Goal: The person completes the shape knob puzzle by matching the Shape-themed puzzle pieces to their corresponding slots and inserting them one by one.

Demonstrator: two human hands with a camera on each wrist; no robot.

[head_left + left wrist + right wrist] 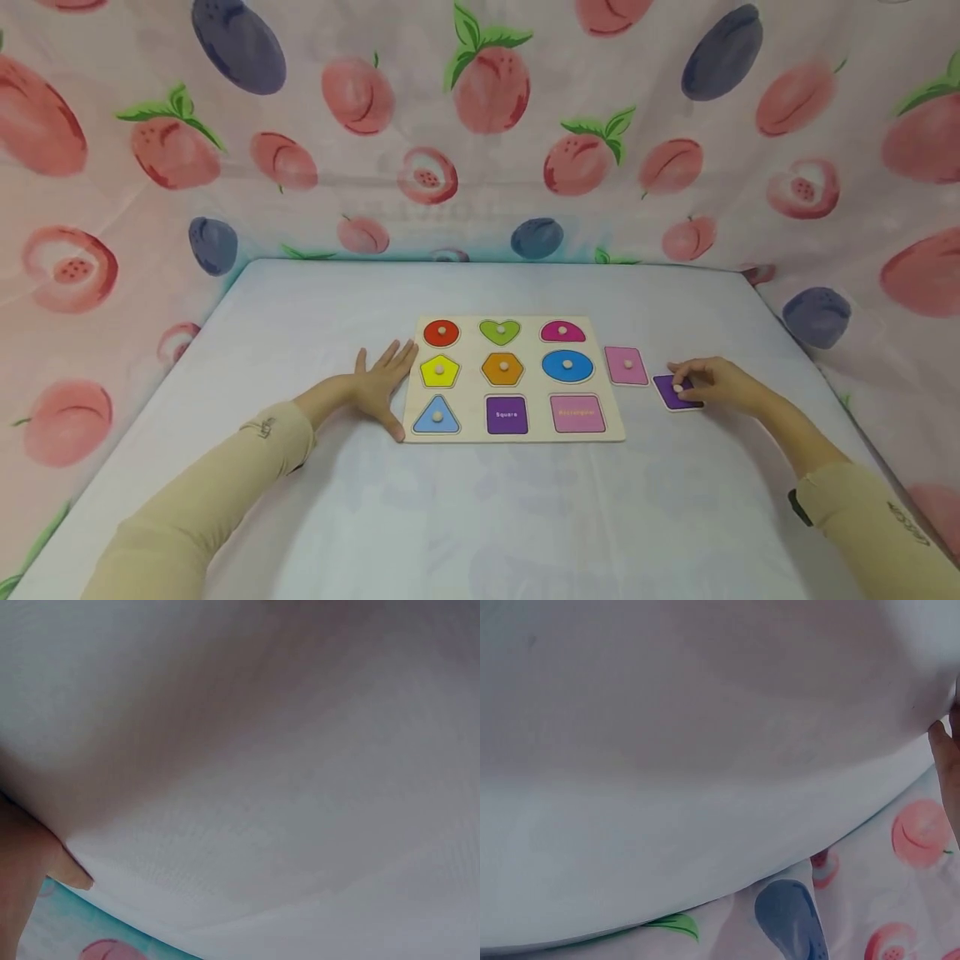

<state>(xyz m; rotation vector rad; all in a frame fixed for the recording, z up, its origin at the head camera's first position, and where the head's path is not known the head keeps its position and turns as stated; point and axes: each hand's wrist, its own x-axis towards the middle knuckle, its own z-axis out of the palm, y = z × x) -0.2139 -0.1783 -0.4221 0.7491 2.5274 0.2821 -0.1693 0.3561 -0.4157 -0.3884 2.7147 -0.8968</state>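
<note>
A wooden shape puzzle board (472, 408) lies flat on the table, with knobbed pieces in most of its recesses. In its front row, the purple recess marked Square (507, 427) and the pink recess marked Rectangular (577, 426) hold no piece. My left hand (373, 388) has its fingers spread, touching the board's left edge. Right of the board, my right hand (718, 385) pinches the knob of a purple square piece (681, 403). Between that piece and the board is a pink rectangular piece (618, 365). The wrist views catch only bits of the left hand (26, 862) and right hand (948, 769).
Set in the board are red circle (435, 340), green heart (493, 337), magenta half-circle, yellow pentagon, orange hexagon, blue oval and light-blue triangle pieces. A white cloth (495, 517) covers the table. Fruit-printed fabric (480, 217) stands behind and along both sides.
</note>
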